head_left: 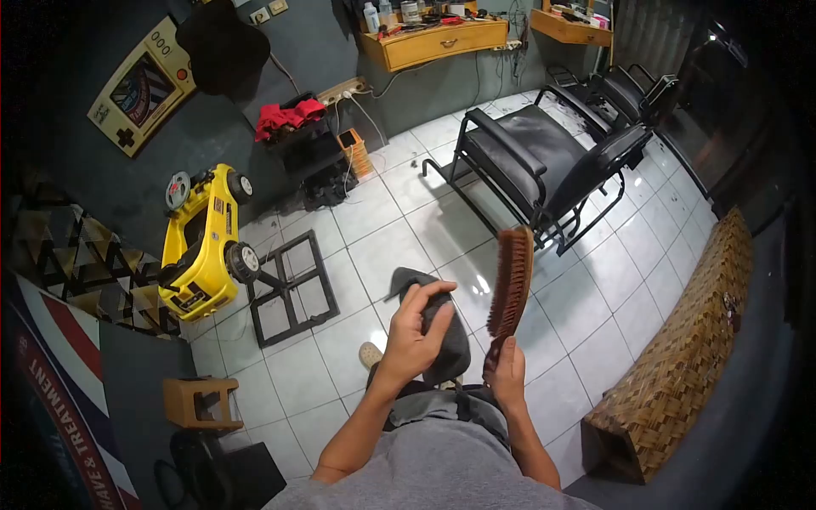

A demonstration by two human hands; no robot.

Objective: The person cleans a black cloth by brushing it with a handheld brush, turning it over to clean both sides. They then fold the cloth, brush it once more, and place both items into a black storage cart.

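My right hand (507, 374) is wrapped round the handle of a brush (512, 285) with reddish-brown bristles and a wooden back. The brush stands upright, its bristles facing left. To its left, my left hand (421, 327) has its fingers bent and apart, over a dark grey cloth item (450, 344) that looks like a cap. The hand's fingers lie in front of the item's upper part; whether they grip it is hidden. Below the hands is my grey shirt.
A black barber chair (531, 153) stands ahead on the white tiled floor. A yellow toy car (200, 246), a black metal frame (293, 289) and a brown stool (200, 402) are at left. A woven bench (680, 357) is at right; a wooden drawer shelf (442, 44) is on the wall.
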